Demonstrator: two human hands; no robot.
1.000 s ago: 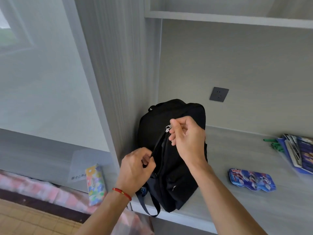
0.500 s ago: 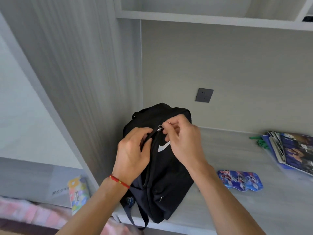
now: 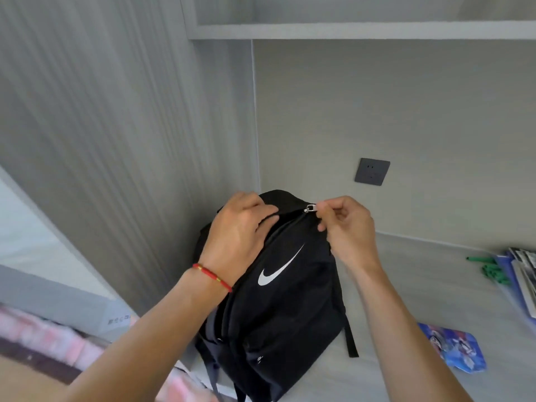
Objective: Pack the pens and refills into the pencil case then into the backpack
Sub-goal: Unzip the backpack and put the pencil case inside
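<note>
A black backpack (image 3: 284, 309) with a white swoosh stands upright on the grey desk (image 3: 406, 291), against the left side panel. My left hand (image 3: 240, 227), with a red cord at the wrist, grips the fabric at the bag's top left. My right hand (image 3: 345, 224) pinches the silver zipper pull (image 3: 309, 208) at the top of the bag. A blue printed pencil case (image 3: 455, 349) lies flat on the desk to the right of the bag. Green pens (image 3: 490, 268) lie further back at the right.
A stack of blue booklets (image 3: 522, 282) sits at the right edge beside the pens. A dark wall socket (image 3: 372, 171) is on the back wall above the bag. A shelf (image 3: 362, 29) runs overhead. Pink bedding (image 3: 58, 340) shows at the lower left.
My right hand has drawn the zipper pull up and over to the bag's top right. My left hand shifted up to the top of the bag. The bag's front now faces me.
</note>
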